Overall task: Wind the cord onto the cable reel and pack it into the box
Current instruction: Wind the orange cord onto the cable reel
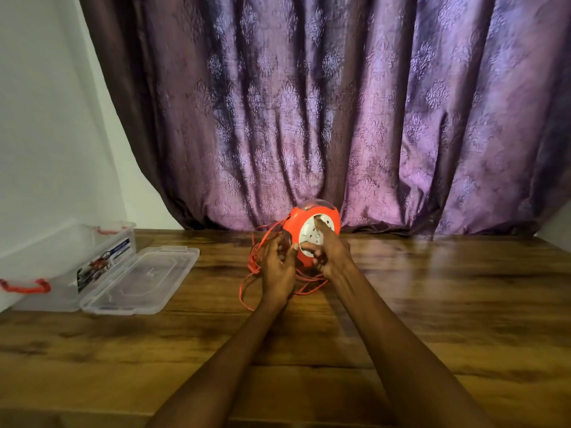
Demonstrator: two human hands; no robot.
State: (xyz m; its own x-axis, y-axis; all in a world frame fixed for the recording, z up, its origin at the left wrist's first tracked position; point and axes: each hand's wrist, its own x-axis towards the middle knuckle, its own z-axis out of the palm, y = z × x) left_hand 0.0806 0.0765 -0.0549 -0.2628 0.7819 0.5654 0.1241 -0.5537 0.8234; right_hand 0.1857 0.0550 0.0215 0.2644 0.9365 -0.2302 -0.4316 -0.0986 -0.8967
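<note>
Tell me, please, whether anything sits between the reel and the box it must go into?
Nothing solid does. The reel is held by both hands mid-table; the box stands open at the left edge, its lid lying flat on the side facing the reel. Loose cord still trails on the table.

Room's dim on my feed, warm indoor light, source not in view. Curtain (324, 112) picks up a purple sheen on the fold ridges, deep shadow in between, darkest at far left edge. Table (432, 304) shows soft glare streaks on the right w/ a glossy reflection near the back edge. Wall (46, 118) at left is the brightest area, slightly washed out. Wide-angle bend is obvious: wall line and table edge lean at the sides. Slight motion blur on left hand (278, 267) and right hand (329, 253); fine detail is soft overall.
</note>
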